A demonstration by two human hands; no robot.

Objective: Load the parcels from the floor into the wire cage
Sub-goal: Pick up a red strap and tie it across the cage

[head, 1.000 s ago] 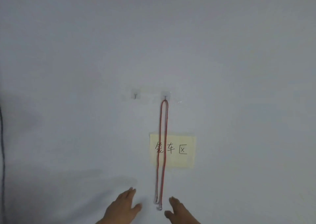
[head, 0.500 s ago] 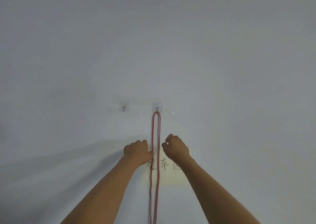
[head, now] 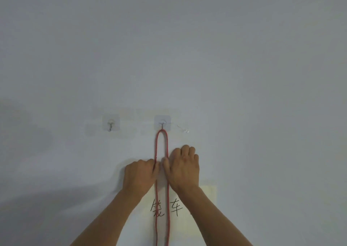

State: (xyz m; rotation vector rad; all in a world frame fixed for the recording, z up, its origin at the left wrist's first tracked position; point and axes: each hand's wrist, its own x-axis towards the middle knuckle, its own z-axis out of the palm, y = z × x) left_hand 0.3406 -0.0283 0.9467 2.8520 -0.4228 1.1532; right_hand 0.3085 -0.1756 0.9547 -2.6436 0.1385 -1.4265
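Head view faces a plain white wall point(head: 244, 58). Two clear adhesive hooks sit side by side on it: left hook point(head: 111, 124) bare, right hook point(head: 162, 123) carrying a red cord point(head: 167, 198) looped over it, both strands hanging straight down and running out at the bottom edge of the view. A small clear scrap point(head: 183, 129) sticks to the wall just right of that hook. Below the hooks, a pale yellow note point(head: 208, 204) with handwritten black characters; the cord crosses its face and both forearms cover part of it. Left hand point(head: 139, 176): raised to the wall, fingers curled, fingertips closed round the left strand a little below the hook. Right hand point(head: 185, 168): back to the camera, thumb and forefinger pinching the right strand, other fingers bent with knuckles uppermost. The two hands are level, nearly touching, only the cord loop between them. Parcels and wire cage: neither is in view, so their positions cannot be told.
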